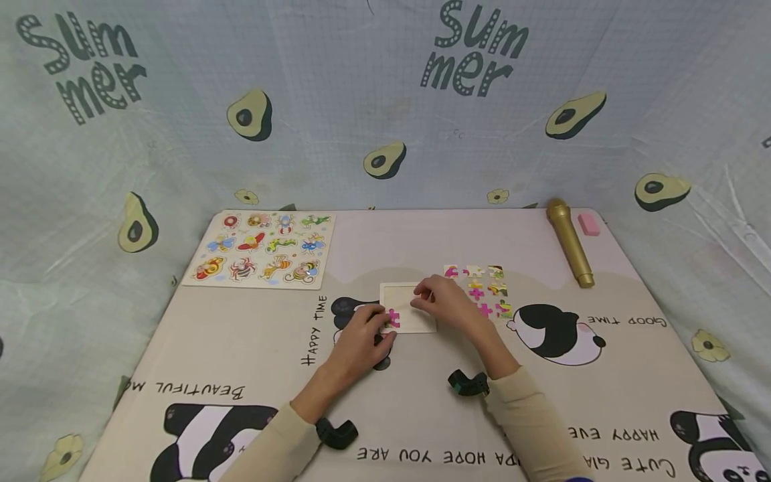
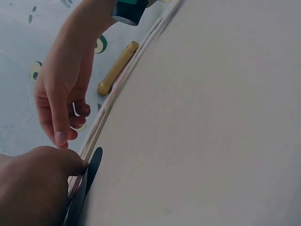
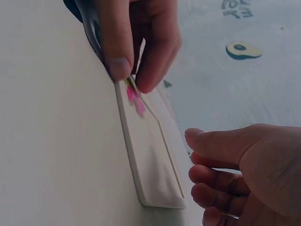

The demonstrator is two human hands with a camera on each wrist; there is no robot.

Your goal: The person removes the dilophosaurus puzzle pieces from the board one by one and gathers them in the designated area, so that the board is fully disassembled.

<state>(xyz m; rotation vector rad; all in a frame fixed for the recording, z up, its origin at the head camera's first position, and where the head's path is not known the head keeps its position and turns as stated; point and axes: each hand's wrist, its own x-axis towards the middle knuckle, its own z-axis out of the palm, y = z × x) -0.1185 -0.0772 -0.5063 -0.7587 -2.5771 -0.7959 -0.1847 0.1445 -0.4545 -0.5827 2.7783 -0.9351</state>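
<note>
A small wooden puzzle tray [image 1: 417,324] with a raised rim lies in the middle of the table. One pink jigsaw piece [image 1: 393,318] sits at its near left corner. My left hand [image 1: 360,340] grips that corner, thumb at the near edge and fingers by the left side, beside the piece; the right wrist view shows the pink piece [image 3: 136,101] just under those fingertips. Over the tray's right part hovers my right hand [image 1: 448,302], its fingers loosely bent and nothing between them. Right of it, several loose jigsaw pieces [image 1: 476,293] are laid out in rows, partly hidden by the hand.
An insect-picture board [image 1: 265,251] lies at the back left. At the back right are a gold microphone-shaped object [image 1: 569,242] and a pink block [image 1: 589,224]. Both wrists carry dark camera mounts [image 1: 337,434]. A printed cloth [image 1: 385,100] hangs behind the panda-patterned table [image 1: 241,348].
</note>
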